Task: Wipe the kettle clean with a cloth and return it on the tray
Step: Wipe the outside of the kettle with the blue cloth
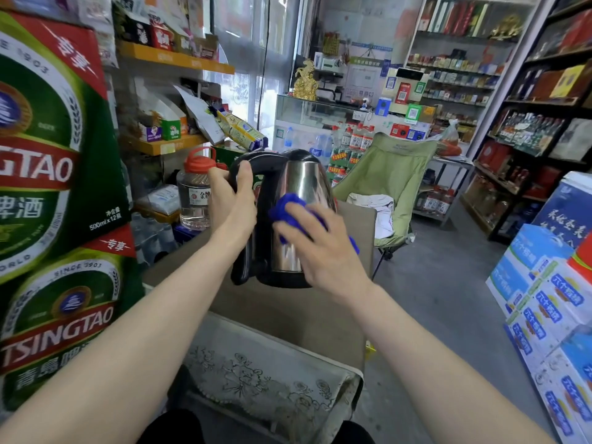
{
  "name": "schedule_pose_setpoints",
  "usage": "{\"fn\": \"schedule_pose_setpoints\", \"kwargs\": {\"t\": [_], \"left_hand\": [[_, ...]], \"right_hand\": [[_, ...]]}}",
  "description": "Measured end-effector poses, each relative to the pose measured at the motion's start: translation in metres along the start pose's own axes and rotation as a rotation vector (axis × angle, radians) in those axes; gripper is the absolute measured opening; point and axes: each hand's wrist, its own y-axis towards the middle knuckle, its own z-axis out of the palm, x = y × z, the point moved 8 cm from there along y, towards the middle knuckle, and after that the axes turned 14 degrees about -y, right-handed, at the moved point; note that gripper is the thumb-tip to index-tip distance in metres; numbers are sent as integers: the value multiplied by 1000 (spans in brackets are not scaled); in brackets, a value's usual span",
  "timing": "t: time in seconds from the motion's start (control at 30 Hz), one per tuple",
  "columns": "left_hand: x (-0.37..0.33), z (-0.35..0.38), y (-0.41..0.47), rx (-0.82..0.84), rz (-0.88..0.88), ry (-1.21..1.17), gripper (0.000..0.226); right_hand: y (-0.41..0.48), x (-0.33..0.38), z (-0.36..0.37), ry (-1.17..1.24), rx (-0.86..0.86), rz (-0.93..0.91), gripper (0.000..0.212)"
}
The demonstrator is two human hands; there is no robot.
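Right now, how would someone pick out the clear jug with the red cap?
Start at the stacked green beer cartons on the left. Just right of them, behind the left hand gripping the kettle, stands the clear jug; only it has a red cap with a carry handle.

Head-worn camera looks forward and down, close over both forearms.

Left hand point(232, 200) grips the black handle of the steel kettle point(304, 184), holding it up in the air above the brown table point(288, 309). Right hand point(323, 248) presses a bunched blue cloth point(288, 208) flat against the kettle's shiny side. A clear jug with a red cap point(195, 193) stands just behind the left hand, a green folding chair point(387, 174) beyond.
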Motion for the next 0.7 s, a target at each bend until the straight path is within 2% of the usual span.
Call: {"fn": "schedule_pose_setpoints", "kwargs": {"t": [0.13, 0.23, 0.33, 0.4, 0.47, 0.57, 0.63, 0.7], "left_hand": [[-1, -4, -2, -6, 5, -9, 30], [-1, -1, -4, 41, 19, -57, 32], [-2, 3, -4, 89, 32, -34, 32], [-4, 0, -3, 66, 32, -18, 30], [-5, -6, 0, 14, 21, -38, 31], [-3, -16, 3, -62, 3, -97, 30], [-2, -16, 1, -42, 4, -117, 26], [-2, -12, -2, 7, -3, -181, 23]], "right_hand": [[-8, 8, 1, 2, 18, -81, 44], [18, -16, -8, 15, -40, 96, 43], [34, -31, -8, 14, -9, 255, 45], [26, -19, -4, 18, -16, 205, 42], [4, 6, 2, 28, -12, 59, 39], [-31, 27, 10, 41, 20, -82, 47], [-34, 19, 10, 51, -2, -52, 46], [-22, 1, 5, 94, -42, 85, 41]]}}
